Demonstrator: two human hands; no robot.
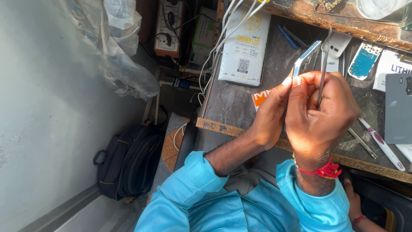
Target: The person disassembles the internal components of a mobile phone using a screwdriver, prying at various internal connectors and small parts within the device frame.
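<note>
In the head view, a smartphone (307, 59) is held edge-on above the dark workbench (240, 103). It is gripped by the left hand (270, 118), whose fingers are closed around its lower part, the thumb pressed near the edge. The right hand (319, 111) is closed around a pair of thin metal tweezers (324, 64), which are pointed upward along the side of the phone; whether the tips touch the frame cannot be told, since that spot is small and partly hidden. A red thread is worn on the right wrist.

On the bench, a white flat box (245, 47) lies to the left of the hands, a grey phone back cover (398, 107) lies at the right edge, and a white pen-like tool (382, 144) rests near the front rim. A black backpack (128, 161) stands on the floor below.

As a judgement, the work seems to be in an early or middle stage: the phone looks still closed, no removed part is seen beside it, and the opening or picking along its edge appears unfinished.
</note>
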